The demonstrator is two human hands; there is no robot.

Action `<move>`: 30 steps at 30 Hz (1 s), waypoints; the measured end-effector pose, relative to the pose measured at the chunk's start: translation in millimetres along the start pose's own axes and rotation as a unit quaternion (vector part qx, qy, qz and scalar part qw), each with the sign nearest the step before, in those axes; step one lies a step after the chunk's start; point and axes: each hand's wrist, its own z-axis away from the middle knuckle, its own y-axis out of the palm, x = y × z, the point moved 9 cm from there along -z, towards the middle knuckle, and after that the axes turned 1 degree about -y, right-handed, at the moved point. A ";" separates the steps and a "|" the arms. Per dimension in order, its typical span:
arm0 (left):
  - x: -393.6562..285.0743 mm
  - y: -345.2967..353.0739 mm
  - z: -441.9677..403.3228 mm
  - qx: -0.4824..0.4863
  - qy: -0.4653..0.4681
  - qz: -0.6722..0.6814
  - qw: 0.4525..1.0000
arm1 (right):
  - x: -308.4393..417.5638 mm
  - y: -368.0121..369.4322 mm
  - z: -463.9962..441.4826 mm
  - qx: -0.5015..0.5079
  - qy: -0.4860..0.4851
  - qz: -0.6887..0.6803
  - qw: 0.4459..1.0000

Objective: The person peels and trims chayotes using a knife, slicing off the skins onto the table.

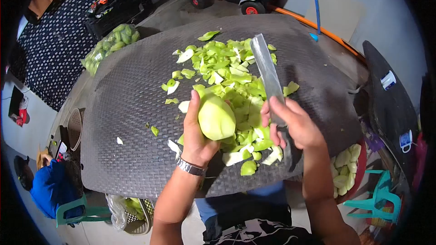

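Note:
My left hand (198, 136), with a metal-band watch on its wrist, is wrapped round a peeled pale green chayote (216, 115), its creased end towards me. In my right hand (297, 124) is a knife (268, 70) with a broad blade pointing up and away. The blade is to the right of the chayote, apart from it. Beneath and beyond both hands, a heap of green peels (222, 63) is spread over the dark woven-pattern table (127, 109). Several loose scraps lie to the left of the heap.
A bag of green produce (111, 45) stands beyond the table's far left edge. Below the right edge is a red basin (361, 163) of peeled pieces, near a green stool (379, 197). A crate (136, 222) is at lower left; a person in blue (54, 188) sits further left.

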 end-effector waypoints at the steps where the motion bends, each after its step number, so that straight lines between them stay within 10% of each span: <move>1: -0.8 1.4 1.0 -0.003 0.005 -0.019 1.000 | -1.1 9.9 10.2 0.030 -0.005 -0.047 0.998; 7: -5.4 4.3 2.6 0.043 -0.011 0.102 0.994 | 61.5 28.6 46.5 0.039 -0.134 -0.068 0.988; 15: -0.7 8.1 26.5 -0.008 0.005 0.099 0.995 | -25.8 29.3 38.5 -0.016 0.062 -0.079 0.995; 20: 26.1 11.6 37.7 0.004 0.002 0.054 0.999 | -5.4 49.8 84.9 -0.089 -0.203 0.184 0.957; 30: 55.4 28.2 50.8 0.074 -0.031 0.114 0.990 | -33.3 71.2 102.6 -0.084 -0.239 0.182 0.950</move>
